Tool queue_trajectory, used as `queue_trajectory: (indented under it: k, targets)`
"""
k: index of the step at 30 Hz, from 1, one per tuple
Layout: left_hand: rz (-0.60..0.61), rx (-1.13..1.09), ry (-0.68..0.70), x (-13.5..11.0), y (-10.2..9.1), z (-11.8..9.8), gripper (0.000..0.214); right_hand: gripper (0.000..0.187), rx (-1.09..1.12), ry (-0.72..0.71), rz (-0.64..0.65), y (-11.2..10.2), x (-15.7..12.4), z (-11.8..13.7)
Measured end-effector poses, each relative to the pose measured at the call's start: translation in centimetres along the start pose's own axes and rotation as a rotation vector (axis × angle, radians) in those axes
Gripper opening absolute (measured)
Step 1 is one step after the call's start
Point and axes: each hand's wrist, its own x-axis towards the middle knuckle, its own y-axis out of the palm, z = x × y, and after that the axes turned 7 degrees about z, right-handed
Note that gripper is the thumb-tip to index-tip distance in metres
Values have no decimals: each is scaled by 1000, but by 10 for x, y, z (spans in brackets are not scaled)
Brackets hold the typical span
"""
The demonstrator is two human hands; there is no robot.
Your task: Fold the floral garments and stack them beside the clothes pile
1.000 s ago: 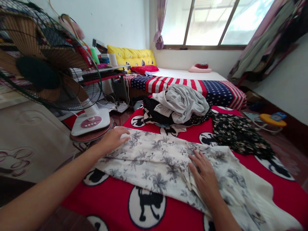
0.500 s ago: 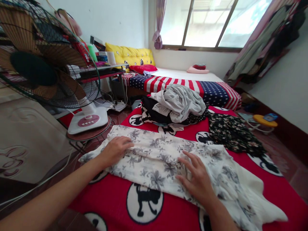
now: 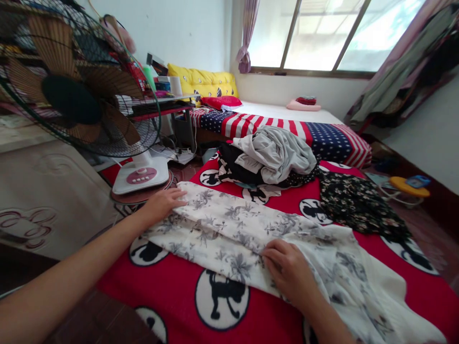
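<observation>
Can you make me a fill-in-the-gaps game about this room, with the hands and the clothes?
1. The left hand and the right hand both touch a white cloth printed with grey ___.
2. The cloth lies on a ___ blanket with black figures in white circles.
3. The top garment of the pile behind the cloth is ___.
4. The white base beside the left hand belongs to a ___.
Missing words: flowers; red; grey; fan.
</observation>
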Motion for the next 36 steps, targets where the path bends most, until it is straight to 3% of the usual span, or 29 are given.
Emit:
queue_trajectory:
  k: [2, 8, 12, 15, 18, 21, 25, 27, 30, 34, 36]
  targets:
    - [65, 35, -7, -11, 5, 7, 60, 13, -3, 20, 53, -3, 4, 8]
    - [74, 78, -134, -38, 10, 24, 53, 10, 49, -63, -10, 8, 38, 51]
    - [78, 67, -166, -46, 11, 22, 53, 60, 122, -163, 132, 42, 70, 94]
    - [49, 41, -180, -53, 12, 19, 53, 99, 116, -156, 237, 68, 93, 117]
    - [-35, -22, -193, -67, 11, 18, 46, 118, 90, -126, 313, 87, 112, 135]
    - [-177, -110, -203, -86, 8, 8, 38, 107, 37, -126, 307, 103, 121, 151]
    - [-416, -335, -226, -113, 10, -28, 26, 69, -74, -158, 173, 123, 126, 172]
    - [-483, -457, -214, -124, 16, -51, 24, 56, -118, -169, 151, 128, 134, 179]
    - [-504, -675, -245, -133, 30, -86, 24, 36, -131, -132, 227, 126, 152, 181]
    - [-434, -1262, -513, -132, 44, -121, 14, 22, -32, -14, 298, 113, 173, 171]
    - [-439, -1663, -699, -124, 45, -132, 25, 18, 95, 61, 257, 104, 176, 164]
